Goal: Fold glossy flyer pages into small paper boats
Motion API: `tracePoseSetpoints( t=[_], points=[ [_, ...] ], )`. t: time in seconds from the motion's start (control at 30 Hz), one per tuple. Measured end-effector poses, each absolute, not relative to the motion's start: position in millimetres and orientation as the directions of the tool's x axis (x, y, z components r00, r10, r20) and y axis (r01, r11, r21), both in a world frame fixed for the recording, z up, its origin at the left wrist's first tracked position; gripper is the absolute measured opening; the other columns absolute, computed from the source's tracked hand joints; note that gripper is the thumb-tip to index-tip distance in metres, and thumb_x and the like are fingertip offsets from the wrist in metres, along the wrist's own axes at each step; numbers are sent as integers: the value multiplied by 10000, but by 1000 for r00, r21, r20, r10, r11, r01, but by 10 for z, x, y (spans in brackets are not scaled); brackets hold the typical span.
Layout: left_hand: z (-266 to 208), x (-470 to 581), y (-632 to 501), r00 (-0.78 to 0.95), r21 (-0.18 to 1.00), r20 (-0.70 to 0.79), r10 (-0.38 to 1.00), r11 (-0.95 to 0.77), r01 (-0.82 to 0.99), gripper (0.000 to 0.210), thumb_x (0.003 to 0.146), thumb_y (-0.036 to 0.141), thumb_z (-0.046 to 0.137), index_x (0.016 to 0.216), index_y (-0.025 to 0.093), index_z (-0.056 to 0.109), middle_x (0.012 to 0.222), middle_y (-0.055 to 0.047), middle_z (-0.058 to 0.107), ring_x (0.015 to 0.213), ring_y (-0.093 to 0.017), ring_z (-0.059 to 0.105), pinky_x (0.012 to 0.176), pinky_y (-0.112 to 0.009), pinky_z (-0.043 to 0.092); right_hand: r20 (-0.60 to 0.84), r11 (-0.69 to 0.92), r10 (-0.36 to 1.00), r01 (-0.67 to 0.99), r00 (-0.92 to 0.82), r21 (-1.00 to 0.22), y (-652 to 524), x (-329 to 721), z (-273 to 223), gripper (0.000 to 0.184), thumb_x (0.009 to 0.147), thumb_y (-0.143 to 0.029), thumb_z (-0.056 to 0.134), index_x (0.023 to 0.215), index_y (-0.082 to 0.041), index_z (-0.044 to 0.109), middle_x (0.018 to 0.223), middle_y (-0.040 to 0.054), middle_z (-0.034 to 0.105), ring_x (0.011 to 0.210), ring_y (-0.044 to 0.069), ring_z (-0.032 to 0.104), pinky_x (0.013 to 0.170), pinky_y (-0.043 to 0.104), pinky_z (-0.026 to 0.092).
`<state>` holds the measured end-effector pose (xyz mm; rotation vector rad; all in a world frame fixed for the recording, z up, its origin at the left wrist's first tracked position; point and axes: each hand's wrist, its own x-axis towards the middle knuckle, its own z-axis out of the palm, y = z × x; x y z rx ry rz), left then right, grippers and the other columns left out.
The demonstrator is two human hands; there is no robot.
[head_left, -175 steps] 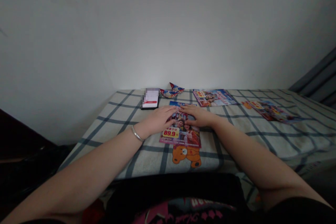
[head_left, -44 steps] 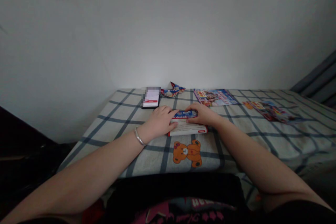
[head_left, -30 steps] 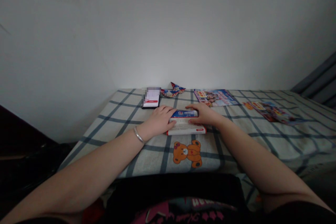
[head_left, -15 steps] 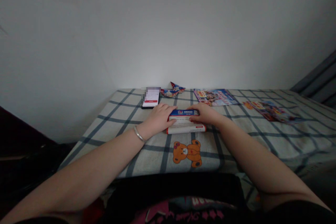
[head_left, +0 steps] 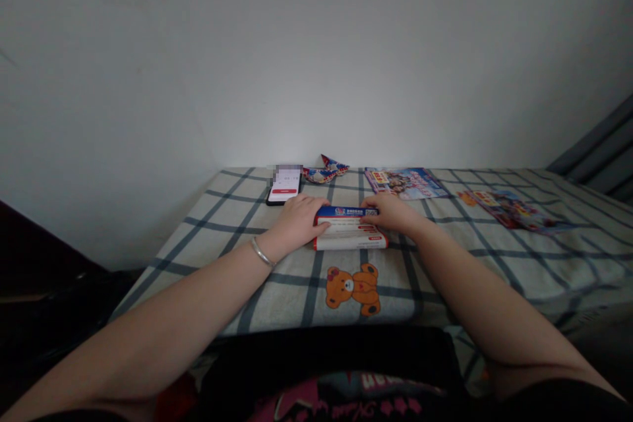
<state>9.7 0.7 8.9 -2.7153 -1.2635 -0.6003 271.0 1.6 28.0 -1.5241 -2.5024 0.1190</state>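
Observation:
A folded leaflet (head_left: 346, 235), white with a red edge and a blue printed strip along its far side, lies on the tablecloth. My left hand (head_left: 301, 217) is closed on its left side, thumb on top and fingers at the far edge. On the right end, my right hand (head_left: 390, 212) grips it in the same way, thumb over the printed strip. The fingertips beneath and behind the far edge are partly hidden. Its lower flap now looks fairly flat.
A phone (head_left: 285, 186) with a lit screen lies behind my left hand. Next to it is a folded paper shape (head_left: 326, 170). Two colourful leaflets, one near the wall (head_left: 406, 183) and another leaflet (head_left: 517, 210) farther right, lie on the checked tablecloth (head_left: 208, 231). A wall stands behind.
The leaflet's folded near part has flattened, and more of its print shows. My right hand has shifted slightly to the right. The left hand stays almost in place.

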Motion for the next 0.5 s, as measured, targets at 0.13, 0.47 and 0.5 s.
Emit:
tracePoseSetpoints(
  t=[0.13, 0.47, 0.5],
  points=[
    [119, 91, 9, 570, 91, 375, 731, -641, 762, 306, 875, 321, 619, 1159, 212, 594, 1060, -66, 675, 1020, -262, 577, 907, -413, 434, 148, 454, 890, 871, -432, -186, 21, 2725, 280, 174, 819, -301, 679, 965, -229, 741, 990, 61, 753, 914, 245, 673, 784, 321, 483],
    [149, 77, 26, 558, 96, 368, 744, -627, 773, 222, 898, 312, 598, 1091, 221, 658, 966, -56, 692, 942, -245, 589, 866, -398, 432, 76, 445, 895, 861, -441, -248, 48, 2858, 299, 185, 772, -274, 690, 939, -215, 740, 845, 28, 725, 741, 177, 630, 623, 264, 436],
    [148, 76, 28, 556, 95, 366, 746, -624, 775, 222, 900, 315, 594, 1089, 220, 661, 961, -57, 692, 935, -244, 589, 865, -398, 431, 70, 438, 898, 864, -435, -247, 47, 2860, 303, 175, 772, -265, 684, 930, -213, 739, 819, 23, 715, 723, 170, 620, 608, 259, 424]
  ],
)
